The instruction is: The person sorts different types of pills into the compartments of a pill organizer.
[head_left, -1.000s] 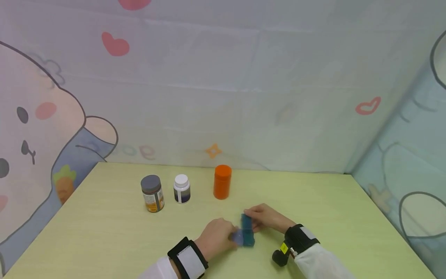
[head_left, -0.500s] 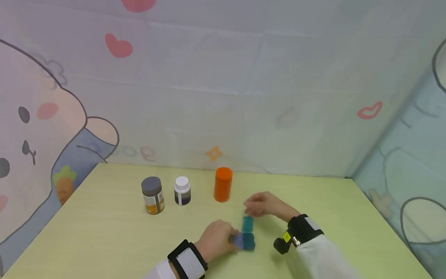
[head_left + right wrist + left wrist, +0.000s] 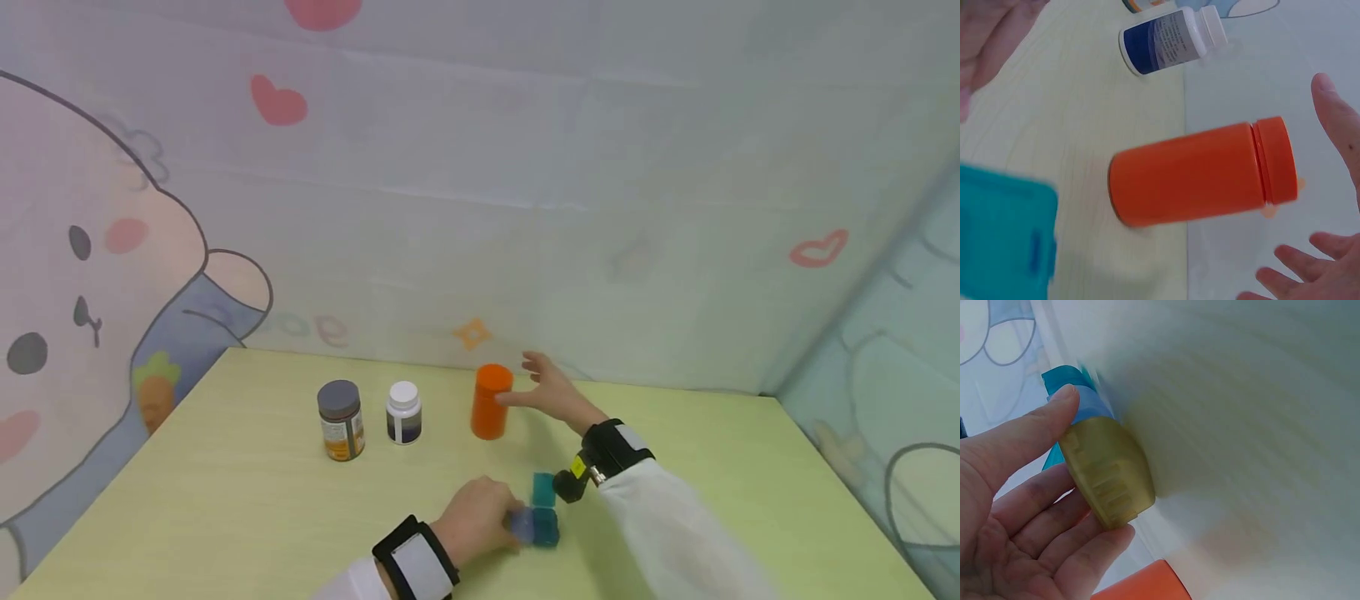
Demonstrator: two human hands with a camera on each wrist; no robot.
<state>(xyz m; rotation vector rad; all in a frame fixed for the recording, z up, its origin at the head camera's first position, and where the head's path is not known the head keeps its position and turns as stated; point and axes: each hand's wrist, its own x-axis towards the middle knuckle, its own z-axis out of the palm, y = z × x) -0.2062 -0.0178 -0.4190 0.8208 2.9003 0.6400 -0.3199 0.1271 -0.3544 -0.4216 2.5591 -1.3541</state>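
My left hand (image 3: 480,518) grips a small pill organizer (image 3: 534,527) low over the table, thumb on one side and fingers on the other. In the left wrist view the organizer (image 3: 1110,472) has yellow-brown, blue and teal sections. Its teal lid (image 3: 544,489) stands swung out at the far end, and looms blurred at the lower left of the right wrist view. My right hand (image 3: 551,392) is spread beside an orange bottle (image 3: 491,407), thumb in front of it in the head view. The right wrist view shows the orange bottle (image 3: 1191,175) with its cap on and the fingers apart from it.
Left of the orange bottle stand a white-capped bottle (image 3: 404,414) and a brown jar (image 3: 341,421) with a grey lid. A printed cloth (image 3: 585,208) hangs behind the far edge of the pale table (image 3: 247,492).
My right hand let go of the organizer's teal lid, which now stands out by itself, and moved away to the orange bottle. My left hand keeps holding the organizer. The head view shifts slightly.
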